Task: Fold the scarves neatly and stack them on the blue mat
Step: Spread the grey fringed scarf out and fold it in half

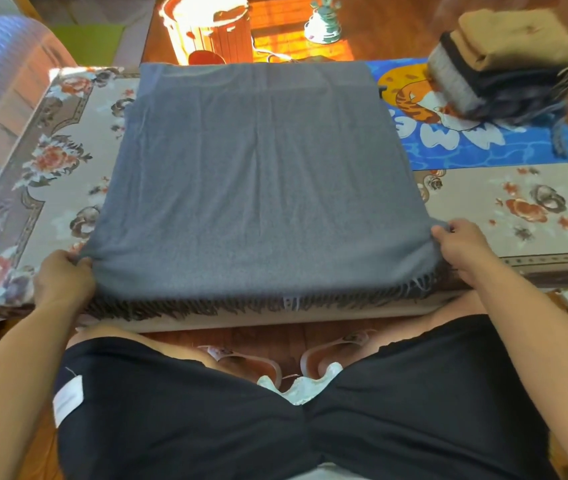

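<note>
A large grey woven scarf with a dark fringed edge (254,181) is lying spread flat across the middle of the frame, on a low surface covered with a beige floral cloth (50,174). The fringe is hanging over the near edge of the surface. The person's left hand (62,278), at the lower left of the scarf, is gripping the near left corner, its fingers (81,263) curling over the fabric. The right hand (462,245), at the lower right, is pinching the near right corner with bent fingers in the same way. In the upper right of the frame, a blue mat with a cartoon print (483,150) is lying on the surface, its left end tucked under the grey scarf. A stack of folded scarves, tan on top of grey and dark ones (504,67), is sitting on the mat's far right part. A sunlit ribbed bucket (209,29) is standing on the floor beyond.
</note>
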Available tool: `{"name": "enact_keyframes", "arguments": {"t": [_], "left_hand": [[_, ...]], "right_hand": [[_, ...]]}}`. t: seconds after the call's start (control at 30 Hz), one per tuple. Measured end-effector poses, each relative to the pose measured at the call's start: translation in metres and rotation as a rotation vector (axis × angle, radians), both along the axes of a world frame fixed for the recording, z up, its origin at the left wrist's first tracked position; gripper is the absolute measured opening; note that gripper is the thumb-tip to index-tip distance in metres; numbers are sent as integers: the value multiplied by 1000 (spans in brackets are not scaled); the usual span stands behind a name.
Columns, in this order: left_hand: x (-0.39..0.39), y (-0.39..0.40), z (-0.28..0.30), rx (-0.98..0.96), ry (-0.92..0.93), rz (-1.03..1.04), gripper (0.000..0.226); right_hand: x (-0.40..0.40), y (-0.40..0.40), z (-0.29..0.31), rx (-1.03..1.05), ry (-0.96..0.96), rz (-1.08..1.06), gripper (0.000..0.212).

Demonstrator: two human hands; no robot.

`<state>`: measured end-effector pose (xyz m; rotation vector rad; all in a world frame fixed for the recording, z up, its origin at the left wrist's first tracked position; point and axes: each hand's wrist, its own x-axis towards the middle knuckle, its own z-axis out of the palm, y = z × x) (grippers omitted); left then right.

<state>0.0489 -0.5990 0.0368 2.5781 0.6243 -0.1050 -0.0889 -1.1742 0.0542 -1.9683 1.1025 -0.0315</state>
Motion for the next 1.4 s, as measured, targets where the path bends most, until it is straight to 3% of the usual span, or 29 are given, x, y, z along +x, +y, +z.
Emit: {"name": "enact_keyframes", "arguments": {"t": [0.07,0.3,0.63,0.87,0.97,1.07,1.23,1.4], "left_hand": [[3,0,2,-14,-58,25,25],[14,4,3,14,-67,-10,23],[27,8,-7,65,84,-122,25],[27,17,-11,20,35,-112,26],[27,20,-6,-124,-75,1,23],[25,27,-3,-440,-105,208,19],[23,52,8,-531,135,143,19],[35,61,25,-582,219,165,28]], "right_hand": [[4,2,-1,-226,-15,0,20],[14,7,-10,-368,-13,-1,24],[22,8,-18,-449,237,144,28],[19,0,-19,-360,188,99,27],[15,-1,-15,-324,119,79,25],[9,-4,-11,-178,101,119,26],[-8,-8,17,459,64,49,16],[-9,-11,30,797,-165,-92,21]]}}
